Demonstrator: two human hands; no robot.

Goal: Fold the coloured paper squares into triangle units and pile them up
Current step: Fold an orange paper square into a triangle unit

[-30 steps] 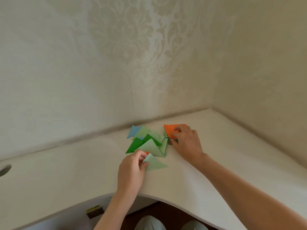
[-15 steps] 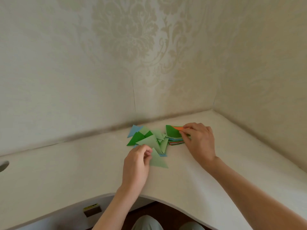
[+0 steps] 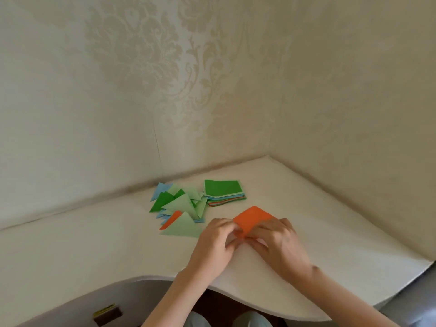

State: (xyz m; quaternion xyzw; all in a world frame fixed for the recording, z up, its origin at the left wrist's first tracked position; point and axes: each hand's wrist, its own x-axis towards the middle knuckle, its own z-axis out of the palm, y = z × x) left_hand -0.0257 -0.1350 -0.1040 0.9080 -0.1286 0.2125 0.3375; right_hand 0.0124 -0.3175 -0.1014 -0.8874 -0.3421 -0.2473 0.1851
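An orange paper square [image 3: 252,218] lies on the white table in front of me. My left hand [image 3: 215,246] and my right hand [image 3: 280,244] both pinch its near corner, and their fingers hide that part. A pile of folded triangles [image 3: 179,206], green, light green, blue and one orange, lies to the left. Behind the orange sheet sits a stack of flat paper squares [image 3: 223,192] with a dark green sheet on top.
The white table [image 3: 94,244] fills a corner between two patterned walls. Its curved front edge runs just below my wrists. A small dark block with a yellow label [image 3: 107,315] shows below the table edge at the lower left.
My right hand took the orange sheet off the stack and brought it toward me. My left hand let go of the light green triangle and joined it on the orange sheet.
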